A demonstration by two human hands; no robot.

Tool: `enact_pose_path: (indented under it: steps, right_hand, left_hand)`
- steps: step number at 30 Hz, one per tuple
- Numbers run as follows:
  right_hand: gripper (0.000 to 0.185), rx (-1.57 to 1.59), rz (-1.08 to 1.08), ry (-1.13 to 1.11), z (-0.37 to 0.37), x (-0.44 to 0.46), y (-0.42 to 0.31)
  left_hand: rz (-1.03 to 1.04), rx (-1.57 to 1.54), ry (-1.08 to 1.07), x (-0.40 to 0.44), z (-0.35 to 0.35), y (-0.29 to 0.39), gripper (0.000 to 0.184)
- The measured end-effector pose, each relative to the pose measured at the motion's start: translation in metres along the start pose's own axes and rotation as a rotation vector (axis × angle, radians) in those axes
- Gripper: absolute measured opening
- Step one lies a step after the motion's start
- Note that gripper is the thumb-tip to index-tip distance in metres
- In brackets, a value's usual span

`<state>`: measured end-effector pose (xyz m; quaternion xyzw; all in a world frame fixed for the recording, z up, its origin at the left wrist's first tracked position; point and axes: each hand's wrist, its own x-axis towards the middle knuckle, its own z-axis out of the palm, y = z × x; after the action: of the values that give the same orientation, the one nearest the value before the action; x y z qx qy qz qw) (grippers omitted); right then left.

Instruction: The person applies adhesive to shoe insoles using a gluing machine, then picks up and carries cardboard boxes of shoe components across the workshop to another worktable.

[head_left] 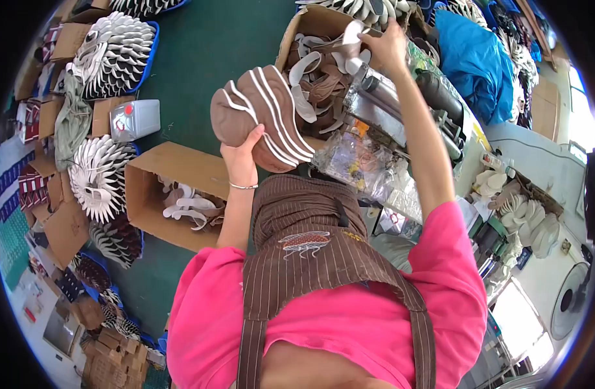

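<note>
A fanned stack point(265, 120) of thin, curved pieces was held up in front of the body, just beside the near left side of a large open cardboard box point(290, 40). Its broad faces were matte brown and smooth, with rounded outlines; bright white edges were shown as wavy, roughly parallel stripes where the layers overlapped. The stack was gripped by the left hand point(240, 159), with the thumb laid over the lower part of the brown face; the other fingers were mostly hidden behind it. A thin, shiny bracelet point(244, 187) was worn on that wrist.

Over the large box, a glossy, pale curved piece point(354, 40) was pinched by the right hand point(383, 48), its fingers drawn in narrowly. The box was filled with loose brown and white curved pieces point(323, 81), jumbled together. To its right, crinkled clear plastic point(359, 162) and smooth dark cylinders point(440, 91) were seen.

More loose pieces were contained in a smaller cardboard box point(174, 159) at lower left, on its side. A brown pinstriped apron point(323, 272) was worn over a bright pink shirt point(210, 292).
</note>
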<state>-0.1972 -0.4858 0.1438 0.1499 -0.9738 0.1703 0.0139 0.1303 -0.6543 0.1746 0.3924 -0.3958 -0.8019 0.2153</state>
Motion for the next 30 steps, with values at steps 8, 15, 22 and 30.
enact_pose_path:
  steps: [8,15,22,30]
  right_hand:
    - [0.028,1.498,0.458,-0.341,-0.06,-0.237,-0.09]
    - [0.026,1.636,0.609,0.107,-0.055,-0.291,-0.035]
    - [0.022,1.49,0.68,0.135,-0.036,-0.257,0.003]
    - [0.016,1.496,0.802,0.123,-0.026,-0.312,-0.016]
  left_hand:
    - [-0.044,0.099,-0.265,-0.023,0.045,-0.007,0.049]
    - [-0.13,0.048,-0.475,-0.046,0.07,-0.016,0.05]
    - [-0.131,0.148,-0.469,-0.056,0.063,-0.024,0.041]
    - [-0.188,0.132,-0.472,-0.064,0.056,-0.039,0.04]
